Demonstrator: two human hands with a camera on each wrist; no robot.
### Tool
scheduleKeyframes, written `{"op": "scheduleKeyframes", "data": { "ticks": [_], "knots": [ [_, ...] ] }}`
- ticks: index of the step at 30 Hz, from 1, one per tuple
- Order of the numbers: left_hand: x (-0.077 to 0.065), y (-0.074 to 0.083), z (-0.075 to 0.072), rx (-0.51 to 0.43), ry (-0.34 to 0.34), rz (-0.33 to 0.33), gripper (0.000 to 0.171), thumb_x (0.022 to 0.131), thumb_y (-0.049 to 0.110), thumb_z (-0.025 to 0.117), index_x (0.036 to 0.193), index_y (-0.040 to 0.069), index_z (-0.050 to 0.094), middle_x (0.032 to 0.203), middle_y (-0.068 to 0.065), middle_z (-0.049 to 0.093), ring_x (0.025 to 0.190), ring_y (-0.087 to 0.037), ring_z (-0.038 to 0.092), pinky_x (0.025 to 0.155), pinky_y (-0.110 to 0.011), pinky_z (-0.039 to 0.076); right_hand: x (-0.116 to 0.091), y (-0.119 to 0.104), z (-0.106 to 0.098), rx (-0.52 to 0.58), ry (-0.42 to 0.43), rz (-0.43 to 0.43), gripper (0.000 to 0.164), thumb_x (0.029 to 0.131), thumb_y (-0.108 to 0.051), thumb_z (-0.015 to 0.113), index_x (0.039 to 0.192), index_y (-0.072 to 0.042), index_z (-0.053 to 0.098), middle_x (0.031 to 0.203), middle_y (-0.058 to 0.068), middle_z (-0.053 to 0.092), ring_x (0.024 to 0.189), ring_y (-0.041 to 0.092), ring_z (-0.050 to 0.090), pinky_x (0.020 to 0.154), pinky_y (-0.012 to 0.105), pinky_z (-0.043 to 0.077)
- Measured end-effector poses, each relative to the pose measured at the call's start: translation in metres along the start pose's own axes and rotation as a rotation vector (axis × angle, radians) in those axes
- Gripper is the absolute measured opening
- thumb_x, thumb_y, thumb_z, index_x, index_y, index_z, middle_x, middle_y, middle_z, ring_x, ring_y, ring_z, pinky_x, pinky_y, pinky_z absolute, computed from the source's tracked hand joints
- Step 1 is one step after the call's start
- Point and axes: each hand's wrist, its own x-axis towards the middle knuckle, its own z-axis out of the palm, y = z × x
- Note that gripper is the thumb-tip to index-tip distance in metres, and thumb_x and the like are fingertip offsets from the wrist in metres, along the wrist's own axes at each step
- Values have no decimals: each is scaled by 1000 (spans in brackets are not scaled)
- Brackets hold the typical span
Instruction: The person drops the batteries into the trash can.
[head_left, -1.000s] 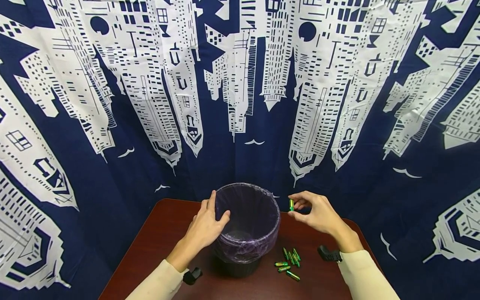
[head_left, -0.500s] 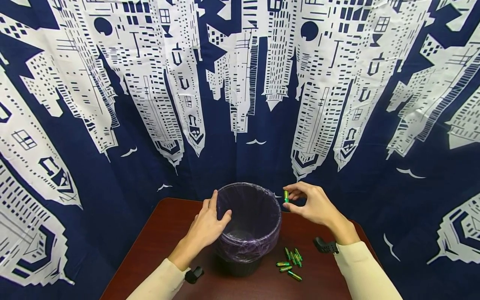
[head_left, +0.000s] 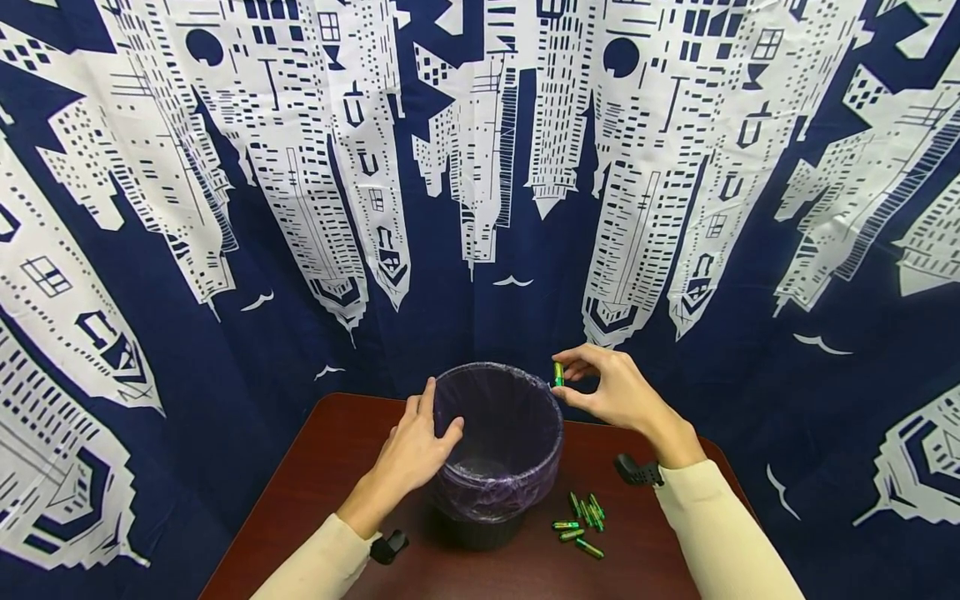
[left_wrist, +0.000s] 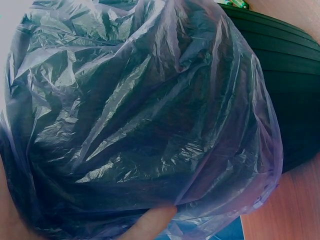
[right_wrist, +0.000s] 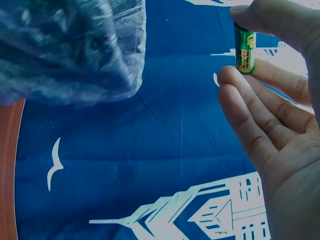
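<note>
A dark trash bin (head_left: 480, 533) lined with a thin purple plastic bag (head_left: 495, 500) stands on the table. My left hand (head_left: 408, 454) holds its left rim, thumb over the opening and fingers along the outer side. In the left wrist view, a finger (left_wrist: 152, 222) lies against the crinkled bag (left_wrist: 150, 125). My right hand (head_left: 618, 387) pinches a small green-and-gold battery (head_left: 558, 373) upright between thumb and fingertips, close beside the right rim. The right wrist view shows the battery (right_wrist: 245, 50) held end to end, with the other fingers extended.
Several more green batteries (head_left: 581, 517) lie in a loose group on the brown table (head_left: 300, 500), right of the bin. Behind the table hangs a dark blue curtain (head_left: 450, 325) printed with white buildings. A dark wrist camera (head_left: 637, 469) sits by the right sleeve.
My right hand has moved left and slightly up with the battery, from over the table's right side to beside the bin's rim. The left hand stays on the bin.
</note>
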Motion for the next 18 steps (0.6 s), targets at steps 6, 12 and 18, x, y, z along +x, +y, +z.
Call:
{"op": "scheduleKeyframes", "data": {
  "ticks": [6, 12, 18],
  "knots": [
    [1, 0, 0, 2, -5, 9, 99, 109, 56, 68, 187, 11, 25, 174, -27, 51, 125, -55, 79, 110, -72, 65, 14, -7, 4, 11, -15, -4, 46, 91, -11, 100, 133, -5, 83, 120, 7, 86, 96, 25, 84, 93, 37, 73],
    [0, 1, -2, -4, -10, 1, 99, 109, 54, 69, 187, 12, 24, 175, -28, 50, 129, -55, 78, 112, -73, 64, 29, -14, 11, 19, -36, -10, 47, 93, -14, 99, 136, -5, 82, 122, 8, 85, 99, 22, 83, 96, 40, 73],
    [-1, 0, -2, -6, -14, -2, 99, 110, 54, 68, 187, 12, 23, 176, -28, 50, 133, -56, 76, 114, -74, 62, 41, -15, 20, 24, -55, -18, 46, 95, -16, 97, 137, -6, 82, 122, 7, 85, 101, 21, 83, 97, 41, 73]
  ]
}}
